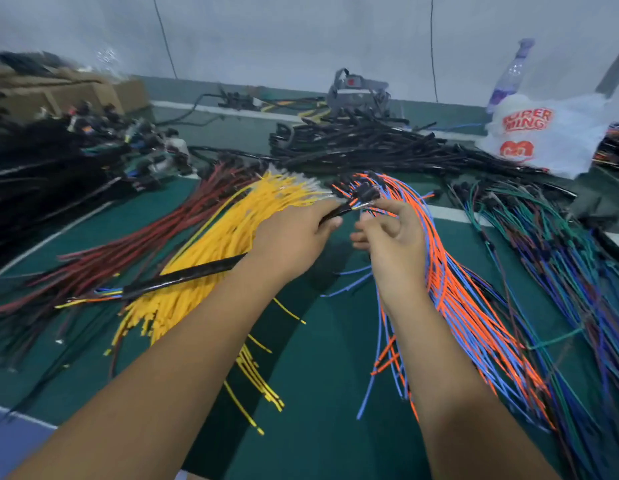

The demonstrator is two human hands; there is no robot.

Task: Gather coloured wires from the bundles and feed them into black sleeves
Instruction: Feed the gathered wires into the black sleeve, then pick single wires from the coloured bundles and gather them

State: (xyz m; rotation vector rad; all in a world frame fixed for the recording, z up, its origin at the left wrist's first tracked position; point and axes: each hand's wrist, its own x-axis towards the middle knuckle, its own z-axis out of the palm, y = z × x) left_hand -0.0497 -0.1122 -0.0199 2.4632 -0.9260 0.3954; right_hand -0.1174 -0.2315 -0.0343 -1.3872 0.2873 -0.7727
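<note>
Sleeve (pixel 183 276): gripped in left hand (pixel 290 233) above yellow wires (pixel 211 237), tail trailing left. Right hand (pixel 391 233) curled, pinching orange and blue wires (pixel 450 289). Likely light, limp, springy; best pinched close to tips for feeding.

**Feeding wires into a sleeve**

My left hand (pixel 294 233) is gripping a black sleeve (pixel 183 277) with wire ends poking from both openings. My right hand (pixel 391 237) is pinching orange and blue wires (pixel 453 289) beside the yellow bundle (pixel 211 244).
</note>
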